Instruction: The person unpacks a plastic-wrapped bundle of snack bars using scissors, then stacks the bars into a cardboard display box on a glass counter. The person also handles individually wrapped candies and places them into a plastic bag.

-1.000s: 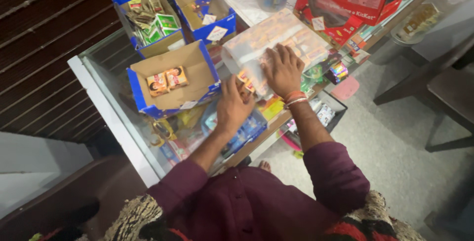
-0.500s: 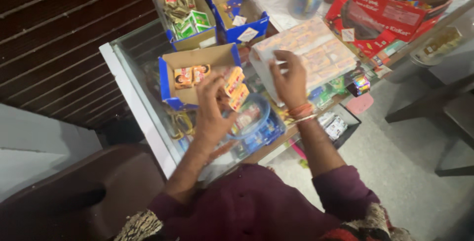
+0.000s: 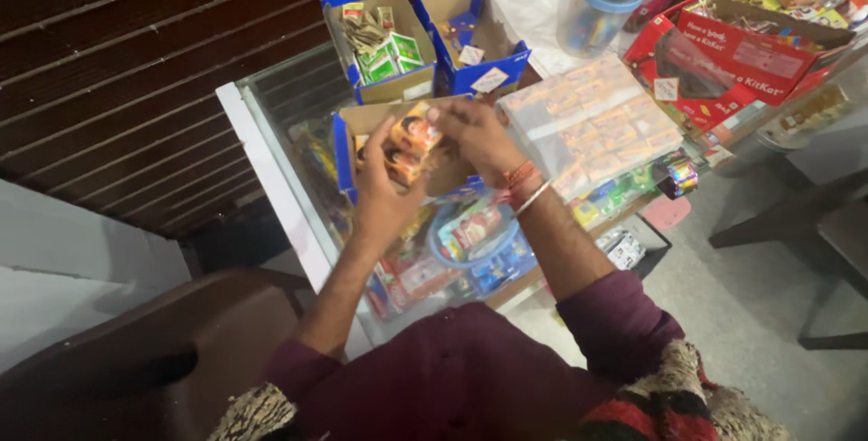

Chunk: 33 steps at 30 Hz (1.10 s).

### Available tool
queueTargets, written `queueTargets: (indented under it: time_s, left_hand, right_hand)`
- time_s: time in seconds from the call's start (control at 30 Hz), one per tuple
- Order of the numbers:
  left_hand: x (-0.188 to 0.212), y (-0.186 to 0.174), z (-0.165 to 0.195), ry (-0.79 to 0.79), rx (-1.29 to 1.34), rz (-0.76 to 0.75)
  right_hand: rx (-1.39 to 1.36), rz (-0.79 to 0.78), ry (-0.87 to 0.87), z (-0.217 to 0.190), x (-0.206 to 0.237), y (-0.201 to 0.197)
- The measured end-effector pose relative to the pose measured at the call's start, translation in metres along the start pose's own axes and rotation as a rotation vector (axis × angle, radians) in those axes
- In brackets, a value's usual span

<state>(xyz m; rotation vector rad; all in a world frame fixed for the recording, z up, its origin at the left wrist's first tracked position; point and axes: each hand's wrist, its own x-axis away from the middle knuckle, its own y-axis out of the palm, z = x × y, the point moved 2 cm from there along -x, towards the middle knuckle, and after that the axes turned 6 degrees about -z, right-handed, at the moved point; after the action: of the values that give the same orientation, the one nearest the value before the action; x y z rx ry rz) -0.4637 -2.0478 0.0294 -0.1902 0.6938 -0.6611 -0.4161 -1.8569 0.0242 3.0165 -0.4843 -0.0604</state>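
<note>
Both hands work over the blue box [image 3: 362, 129] that stands near the left edge of the glass surface [image 3: 271, 125]. The left hand [image 3: 380, 197] is curled around a small stack of orange packets [image 3: 407, 143], fingers closed on their lower side, holding them over the box's open top. The right hand [image 3: 475, 134] reaches across from the right and pinches the upper end of the same stack with its fingertips, the rest of the hand half open. Judging from this, the packets are being squared up or set into the box, and the step is about halfway: they are over the opening but not resting inside, as far as can be seen. The next move seems to call for lowering the stack straight down without letting it fan out, both hands easing off together. Toward the far edge stand two more blue boxes [image 3: 425, 34]; a clear tray of packets [image 3: 588, 120] lies just right of the hands.
</note>
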Motion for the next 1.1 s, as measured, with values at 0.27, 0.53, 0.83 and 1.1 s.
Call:
queueTargets:
  time_s: [0.27,0.53,0.83,1.1]
  left_hand:
    - [-0.011,-0.031,-0.037,-0.011,-0.255,0.205]
    - [-0.010,-0.027,-0.045,-0.036,-0.224,0.184]
    - [-0.007,-0.027,-0.046,-0.043,-0.275,0.188]
    - [-0.007,-0.025,-0.044,-0.035,-0.268,0.193]
  right_hand:
    - [1.251,0.382,-0.378,0.006,-0.026,-0.017]
    - [1.553,0.186,-0.074,0.056,-0.061,0.008]
    - [1.591,0.176,-0.204,0.073,-0.045,0.006]
    - [1.290,0.110,-0.234,0.050,-0.005,0.018]
